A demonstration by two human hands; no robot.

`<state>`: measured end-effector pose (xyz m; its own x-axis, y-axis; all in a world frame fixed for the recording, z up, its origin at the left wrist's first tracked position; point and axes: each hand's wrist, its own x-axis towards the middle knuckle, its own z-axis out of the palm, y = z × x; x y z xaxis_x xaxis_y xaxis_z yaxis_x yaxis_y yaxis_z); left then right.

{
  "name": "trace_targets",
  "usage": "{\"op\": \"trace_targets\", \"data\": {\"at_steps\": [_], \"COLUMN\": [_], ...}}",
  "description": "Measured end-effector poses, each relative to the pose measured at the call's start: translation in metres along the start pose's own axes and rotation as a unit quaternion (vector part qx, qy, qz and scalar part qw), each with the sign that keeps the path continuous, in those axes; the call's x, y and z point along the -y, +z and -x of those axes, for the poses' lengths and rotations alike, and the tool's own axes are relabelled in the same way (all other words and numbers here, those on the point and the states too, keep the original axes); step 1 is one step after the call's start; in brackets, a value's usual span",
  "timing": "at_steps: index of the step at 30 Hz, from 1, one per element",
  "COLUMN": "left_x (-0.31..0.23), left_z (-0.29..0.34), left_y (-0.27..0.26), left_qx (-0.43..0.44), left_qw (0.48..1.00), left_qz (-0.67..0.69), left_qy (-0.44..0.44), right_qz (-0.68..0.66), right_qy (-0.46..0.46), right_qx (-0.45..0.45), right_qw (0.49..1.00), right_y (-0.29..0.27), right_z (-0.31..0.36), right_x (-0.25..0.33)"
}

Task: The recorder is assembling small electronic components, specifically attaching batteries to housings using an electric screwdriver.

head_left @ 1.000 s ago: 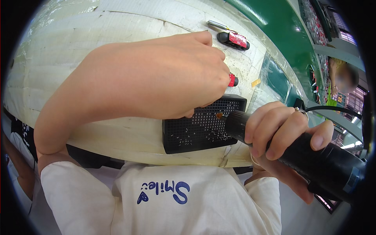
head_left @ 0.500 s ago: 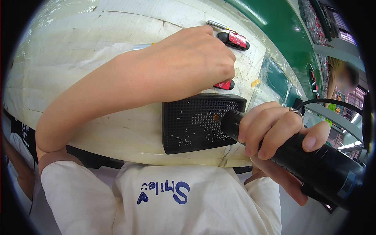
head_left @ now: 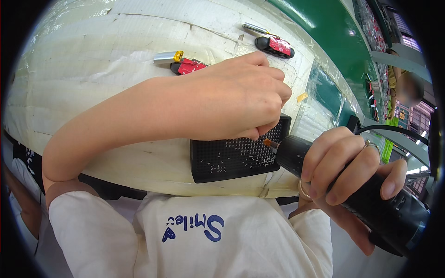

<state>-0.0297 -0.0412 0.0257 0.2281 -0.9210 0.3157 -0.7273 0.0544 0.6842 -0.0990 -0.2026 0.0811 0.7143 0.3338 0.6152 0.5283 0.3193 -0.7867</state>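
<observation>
My right hand [head_left: 345, 169] is wrapped round a black electric screwdriver [head_left: 389, 215], its copper-coloured tip over a black perforated tray [head_left: 200, 175]. Small silver screws [head_left: 262, 160] are scattered in that tray, denser toward its right side. Over the tray's far part hangs my left hand [head_left: 248, 97], fingers curled and closed; whatever they may hold is hidden. Beyond my left forearm lies a black and red part [head_left: 190, 66] next to a silver cylinder [head_left: 165, 58] with a yellow end. A similar black and red part [head_left: 280, 46] and a slim silver cylinder [head_left: 255, 28] rest farther off.
Cream, taped sheeting covers the worktable [head_left: 106, 46]. A green surface [head_left: 320, 23] runs along the far right, and a small yellow scrap [head_left: 302, 97] lies near it. A black cable [head_left: 394, 127] arches at the right. Another person [head_left: 398, 88] is in the right background.
My left hand has come nearer, from the tray's far edge to over its holes, uncovering the part beyond my forearm. The screwdriver has shifted right and slightly nearer.
</observation>
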Motion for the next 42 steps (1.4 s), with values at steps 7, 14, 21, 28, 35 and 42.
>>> {"op": "trace_targets", "data": {"at_steps": [7, 14, 21, 28, 35, 42], "left_x": [-0.006, 0.008, 0.015, 0.015, 0.019, 0.001], "left_z": [0.001, -0.005, -0.003, -0.006, -0.003, 0.000], "left_y": [-0.030, -0.017, -0.011, -0.011, -0.008, -0.057], "left_qx": [0.082, 0.028, -0.009, -0.026, -0.025, 0.027], "left_qw": [0.992, 0.990, 0.993, 0.997, 0.996, 0.978], "left_qz": [-0.086, -0.127, -0.106, -0.045, -0.016, -0.064], "left_qy": [-0.030, -0.060, -0.054, -0.060, -0.082, -0.198], "right_qz": [0.047, 0.066, 0.107, 0.114, 0.087, 0.008], "right_qy": [-0.010, 0.016, 0.036, 0.043, 0.042, 0.023], "right_qx": [-0.013, -0.012, 0.101, 0.115, 0.081, -0.020], "right_qw": [0.999, 0.998, 0.988, 0.986, 0.992, 1.000], "right_y": [-0.015, -0.032, -0.047, -0.051, -0.046, -0.019], "right_z": [-0.004, -0.006, -0.010, -0.015, -0.013, 0.000], "right_x": [0.009, -0.005, -0.010, -0.010, -0.016, 0.012]}}
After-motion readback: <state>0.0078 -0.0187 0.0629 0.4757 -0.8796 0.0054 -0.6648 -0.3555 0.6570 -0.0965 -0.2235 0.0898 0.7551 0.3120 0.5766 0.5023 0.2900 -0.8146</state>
